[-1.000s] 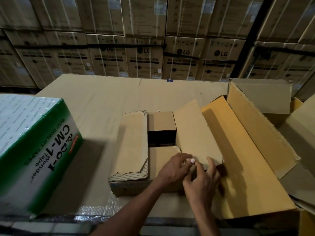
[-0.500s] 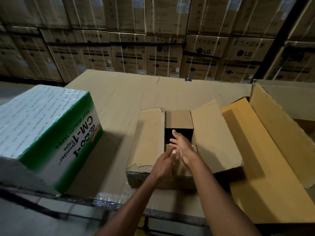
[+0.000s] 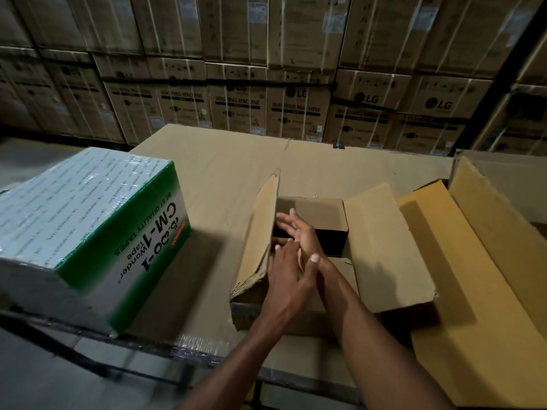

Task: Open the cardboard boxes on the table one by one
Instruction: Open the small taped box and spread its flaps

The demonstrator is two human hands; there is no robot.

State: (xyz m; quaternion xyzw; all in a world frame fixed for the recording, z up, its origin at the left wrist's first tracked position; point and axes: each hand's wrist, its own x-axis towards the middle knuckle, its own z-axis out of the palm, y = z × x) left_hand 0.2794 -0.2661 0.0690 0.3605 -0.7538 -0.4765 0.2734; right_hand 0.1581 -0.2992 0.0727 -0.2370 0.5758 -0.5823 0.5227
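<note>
Fingers (image 3: 285,224) of both hands straight over the small cardboard box (image 3: 313,232).

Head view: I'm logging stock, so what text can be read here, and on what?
"CM-1 Wonder Tape", "BEST QUALITY TAPES", "ORIGINAL": side of the green and white box, seen upside down.
"LG": stacked cartons behind the table.
"WASHING MACHINE": same cartons.
Fine print on the green box's top and the cartons' small labels: too blurred to read.

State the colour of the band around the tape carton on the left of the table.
Green, on the white tape carton; head view shows it.
</note>
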